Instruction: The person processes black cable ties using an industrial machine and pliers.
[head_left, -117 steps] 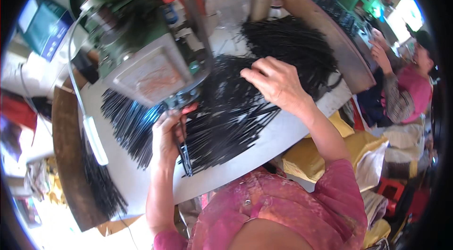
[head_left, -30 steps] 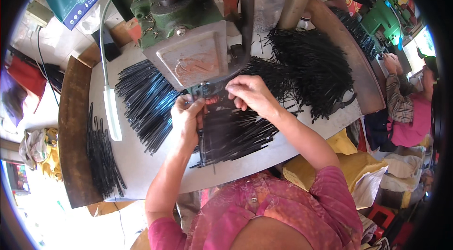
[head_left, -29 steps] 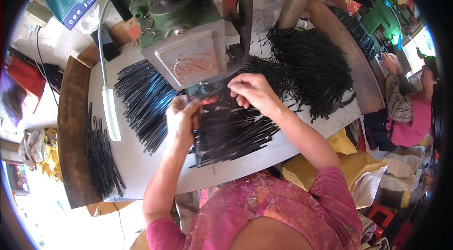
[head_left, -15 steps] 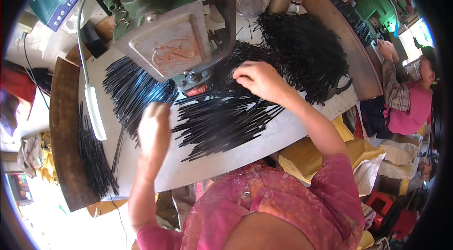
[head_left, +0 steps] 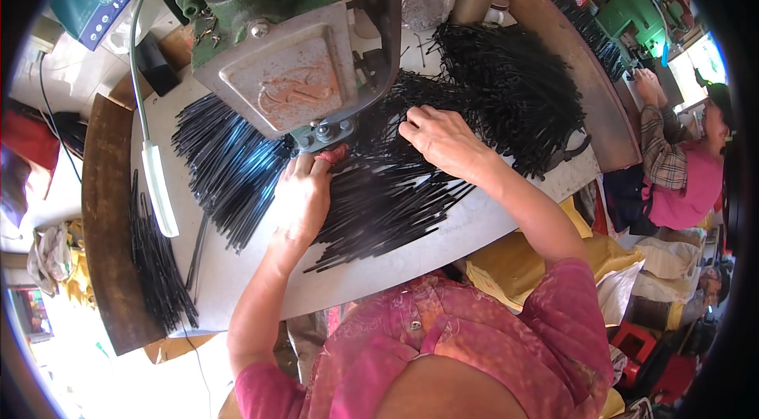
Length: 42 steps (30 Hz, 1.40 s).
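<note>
The left hand (head_left: 304, 196) is at the front of the green machine (head_left: 277, 75), with its fingers just beside the small red piece (head_left: 334, 153) under the machine's head. These fingers are bent and close to one another; whether they pinch a rod, I cannot tell, because the back of the hand covers them. The left bundle of black rods (head_left: 231, 170) lies directly to the left of this hand, toward the left edge of the tabletop (head_left: 217, 284), so the left hand is clearly the nearer one to it.

The front bundle of black rods (head_left: 387, 217) lies to the right of the left wrist, near the front edge. Its long axis goes slanting, from the front edge toward the right rear corner.

The right hand (head_left: 449, 142) is over the rear right part of this bundle, its fingers curled and pointing to the left, toward the red piece but apart from it. If something is between them, the view does not show. The large pile of black rods (head_left: 510, 91) is just behind and right of this hand, near the right edge.
</note>
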Each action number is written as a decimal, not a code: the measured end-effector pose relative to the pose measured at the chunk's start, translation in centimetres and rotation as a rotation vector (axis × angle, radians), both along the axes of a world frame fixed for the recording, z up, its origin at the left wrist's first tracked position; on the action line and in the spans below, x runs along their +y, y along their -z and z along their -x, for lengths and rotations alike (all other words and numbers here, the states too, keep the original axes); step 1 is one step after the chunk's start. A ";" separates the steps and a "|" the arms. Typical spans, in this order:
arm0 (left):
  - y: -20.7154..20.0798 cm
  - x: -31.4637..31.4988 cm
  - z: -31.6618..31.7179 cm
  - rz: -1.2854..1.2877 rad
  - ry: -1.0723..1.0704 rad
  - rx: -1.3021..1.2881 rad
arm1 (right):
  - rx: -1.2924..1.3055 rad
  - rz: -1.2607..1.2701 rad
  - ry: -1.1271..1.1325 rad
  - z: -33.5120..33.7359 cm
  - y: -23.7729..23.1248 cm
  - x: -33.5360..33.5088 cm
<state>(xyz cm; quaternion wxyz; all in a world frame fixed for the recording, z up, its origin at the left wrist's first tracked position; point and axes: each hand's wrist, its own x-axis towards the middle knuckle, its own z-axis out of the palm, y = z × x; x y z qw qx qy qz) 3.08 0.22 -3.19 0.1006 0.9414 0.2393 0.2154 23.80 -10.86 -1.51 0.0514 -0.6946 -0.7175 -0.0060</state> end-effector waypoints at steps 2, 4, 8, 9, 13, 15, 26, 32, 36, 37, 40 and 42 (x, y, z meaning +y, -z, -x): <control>0.0 0.0 0.3 0.011 0.029 -0.034 | 0.008 -0.002 0.009 -0.1 -0.1 -0.1; -0.5 -0.2 0.6 0.080 0.045 -0.055 | 0.016 -0.004 0.018 0.0 -0.2 -0.2; -0.8 -0.2 1.2 0.372 0.007 -0.064 | -0.054 0.038 0.046 0.5 -1.4 -0.8; -1.3 -0.3 1.2 0.521 -0.023 -0.042 | -0.057 0.123 0.056 0.7 -2.0 -1.0; -1.3 0.2 1.4 0.764 -0.129 -0.035 | -0.037 0.188 0.079 1.1 -3.4 -1.8; -1.2 0.2 1.6 0.811 -0.149 -0.064 | 0.029 0.183 0.077 1.2 -3.6 -1.5; -1.6 1.1 0.4 0.297 -0.199 -0.303 | 1.300 0.128 0.153 4.0 -0.3 3.9; -0.3 1.7 0.5 0.335 -0.177 -0.282 | 1.793 -0.010 0.357 4.8 0.3 4.3; -0.5 1.2 0.2 0.476 -0.180 -0.290 | 2.160 -0.125 0.348 4.8 1.1 4.8; -0.6 1.1 0.2 0.490 -0.198 -0.280 | 2.156 -0.150 0.338 4.9 1.1 4.7; -0.9 0.9 0.2 0.444 -0.191 -0.277 | 2.184 -0.295 0.399 5.5 1.2 5.0; -1.2 0.7 0.3 0.385 -0.170 -0.282 | 2.184 -0.328 0.406 5.7 1.0 5.1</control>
